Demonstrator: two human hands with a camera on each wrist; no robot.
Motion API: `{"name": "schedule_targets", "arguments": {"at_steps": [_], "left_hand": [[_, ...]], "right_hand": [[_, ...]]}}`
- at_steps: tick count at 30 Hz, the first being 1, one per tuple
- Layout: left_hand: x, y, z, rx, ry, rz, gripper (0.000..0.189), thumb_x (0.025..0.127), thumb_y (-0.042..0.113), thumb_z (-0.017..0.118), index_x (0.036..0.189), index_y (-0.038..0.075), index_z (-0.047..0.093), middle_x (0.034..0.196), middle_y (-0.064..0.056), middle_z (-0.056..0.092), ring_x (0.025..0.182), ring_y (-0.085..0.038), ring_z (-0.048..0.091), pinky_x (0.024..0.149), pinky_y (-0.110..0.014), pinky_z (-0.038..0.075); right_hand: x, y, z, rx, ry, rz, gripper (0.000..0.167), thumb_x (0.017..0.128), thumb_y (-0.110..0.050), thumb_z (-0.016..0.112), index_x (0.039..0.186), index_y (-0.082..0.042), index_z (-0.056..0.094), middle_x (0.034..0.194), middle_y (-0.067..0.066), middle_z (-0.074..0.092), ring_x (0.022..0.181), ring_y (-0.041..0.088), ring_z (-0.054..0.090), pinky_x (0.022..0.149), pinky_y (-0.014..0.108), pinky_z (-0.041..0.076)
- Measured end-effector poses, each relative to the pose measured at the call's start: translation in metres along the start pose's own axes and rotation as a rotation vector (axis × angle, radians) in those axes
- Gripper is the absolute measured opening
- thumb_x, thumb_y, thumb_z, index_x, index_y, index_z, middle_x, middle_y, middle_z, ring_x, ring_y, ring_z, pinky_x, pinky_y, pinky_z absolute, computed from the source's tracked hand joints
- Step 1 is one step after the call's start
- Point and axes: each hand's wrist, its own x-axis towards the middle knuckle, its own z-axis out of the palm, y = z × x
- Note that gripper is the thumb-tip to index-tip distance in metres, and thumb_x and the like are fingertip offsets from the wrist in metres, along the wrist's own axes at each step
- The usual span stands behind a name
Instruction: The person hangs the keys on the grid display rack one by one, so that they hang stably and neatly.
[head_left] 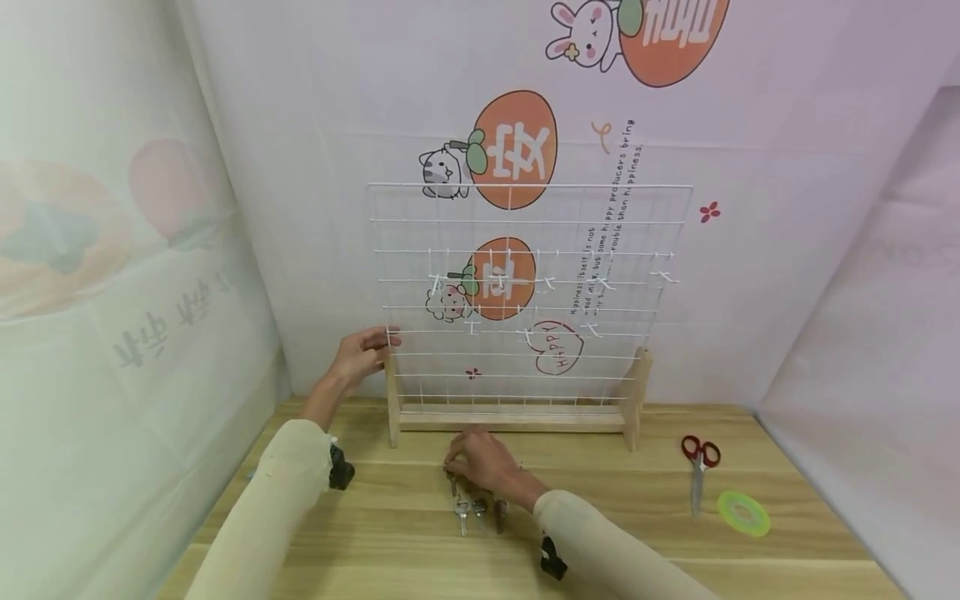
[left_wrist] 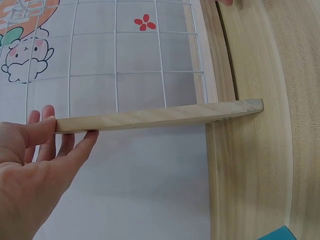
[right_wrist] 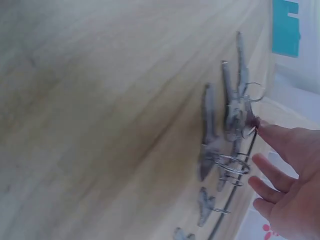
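A white wire grid rack point(head_left: 442, 333) stands upright between wooden side supports. My left hand point(head_left: 360, 354) holds the upper end of the left wooden support point(left_wrist: 150, 117), with the thumb on one side and fingers on the other. Lower and to the right, my right hand point(head_left: 483, 460) is at the table in front of the rack's base. Its fingertips pinch a key point(head_left: 453, 483) by its head end. Several more keys point(head_left: 462, 515) with metal rings lie close by, and the rings point(right_wrist: 232, 164) show in the right wrist view.
White hooks point(head_left: 600, 283) hang on the grid in two rows. To the right on the wooden table point(head_left: 375, 542) lie red-handled scissors point(head_left: 699, 467) and a yellow-green disc point(head_left: 744, 512). A teal object point(right_wrist: 286, 30) shows at the right wrist view's edge. Printed cloth point(head_left: 322, 208) backs the table.
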Motion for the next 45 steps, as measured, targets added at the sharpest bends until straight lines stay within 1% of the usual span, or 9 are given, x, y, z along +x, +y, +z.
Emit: {"name": "schedule_targets", "arguments": {"at_steps": [3, 5, 7, 11, 18, 26, 35, 40, 45], "left_hand": [[0.0, 0.0, 0.001, -0.002, -0.005, -0.002, 0.048, 0.105, -0.009, 0.046, 0.152, 0.0, 0.048, 0.148, -0.029, 0.053, 0.14, -0.043, 0.047, 0.116, -0.056, 0.044], [0.0, 0.0, 0.002, -0.007, -0.004, -0.003, 0.048, 0.105, -0.009, 0.046, 0.152, 0.0, 0.048, 0.149, -0.029, 0.052, 0.14, -0.043, 0.047, 0.116, -0.056, 0.044], [0.001, 0.0, 0.002, -0.009, -0.003, -0.002, 0.048, 0.105, -0.009, 0.046, 0.152, 0.0, 0.048, 0.149, -0.029, 0.052, 0.141, -0.044, 0.046, 0.116, -0.056, 0.044], [0.001, 0.001, 0.001, -0.016, 0.001, -0.001, 0.048, 0.105, -0.009, 0.046, 0.152, 0.0, 0.049, 0.149, -0.03, 0.051, 0.142, -0.044, 0.045, 0.117, -0.056, 0.043], [-0.001, 0.001, 0.0, -0.008, 0.002, -0.004, 0.049, 0.104, -0.01, 0.046, 0.152, -0.001, 0.047, 0.149, -0.029, 0.051, 0.142, -0.044, 0.045, 0.117, -0.056, 0.044], [-0.002, -0.003, -0.001, 0.004, 0.005, 0.008, 0.049, 0.105, -0.01, 0.046, 0.152, -0.001, 0.047, 0.148, -0.03, 0.051, 0.142, -0.045, 0.045, 0.117, -0.057, 0.042], [-0.003, 0.001, 0.0, 0.011, 0.017, 0.019, 0.048, 0.105, -0.009, 0.046, 0.152, -0.001, 0.047, 0.147, -0.03, 0.053, 0.141, -0.044, 0.045, 0.116, -0.058, 0.043], [-0.003, 0.003, 0.003, 0.019, 0.014, 0.018, 0.048, 0.105, -0.009, 0.046, 0.152, -0.001, 0.047, 0.148, -0.029, 0.053, 0.141, -0.044, 0.046, 0.116, -0.058, 0.044], [-0.005, 0.003, 0.004, 0.009, 0.012, 0.018, 0.047, 0.105, -0.009, 0.046, 0.152, -0.003, 0.047, 0.147, -0.03, 0.052, 0.142, -0.044, 0.045, 0.116, -0.058, 0.043]], "right_hand": [[0.0, -0.003, -0.008, 0.044, 0.011, 0.011, 0.006, 0.094, -0.016, 0.079, 0.093, -0.012, 0.084, 0.101, 0.0, 0.079, 0.078, 0.004, 0.064, 0.066, 0.016, 0.056], [0.0, -0.005, -0.015, 0.075, 0.008, 0.016, 0.007, 0.096, -0.016, 0.077, 0.095, -0.012, 0.083, 0.1, -0.001, 0.079, 0.073, 0.002, 0.061, 0.062, 0.014, 0.053], [0.001, -0.007, -0.022, 0.107, 0.006, 0.009, 0.009, 0.098, -0.015, 0.075, 0.098, -0.011, 0.083, 0.101, 0.0, 0.079, 0.073, 0.003, 0.064, 0.064, 0.015, 0.055], [0.004, -0.012, -0.036, 0.125, 0.028, -0.044, 0.011, 0.099, -0.015, 0.073, 0.102, -0.008, 0.082, 0.1, 0.0, 0.08, 0.088, 0.007, 0.073, 0.075, 0.02, 0.061], [0.011, -0.025, -0.064, 0.111, 0.08, -0.113, 0.009, 0.098, -0.014, 0.074, 0.101, -0.009, 0.081, 0.09, -0.001, 0.079, 0.075, 0.005, 0.07, 0.064, 0.014, 0.055], [0.02, -0.045, -0.109, 0.2, 0.104, -0.115, 0.012, 0.099, -0.012, 0.073, 0.108, -0.009, 0.079, 0.094, 0.002, 0.079, 0.084, 0.011, 0.073, 0.071, 0.018, 0.058], [0.038, -0.064, -0.16, 0.232, 0.229, -0.16, 0.013, 0.098, -0.011, 0.074, 0.109, -0.01, 0.08, 0.103, 0.003, 0.08, 0.092, 0.011, 0.076, 0.078, 0.021, 0.062], [0.044, -0.071, -0.186, 0.25, 0.335, -0.182, 0.013, 0.097, -0.01, 0.074, 0.109, -0.009, 0.08, 0.105, 0.004, 0.08, 0.097, 0.013, 0.076, 0.077, 0.024, 0.064], [0.054, -0.078, -0.208, 0.227, 0.427, -0.192, 0.014, 0.097, -0.011, 0.074, 0.109, -0.008, 0.08, 0.105, 0.005, 0.08, 0.095, 0.013, 0.077, 0.083, 0.024, 0.063]]}}
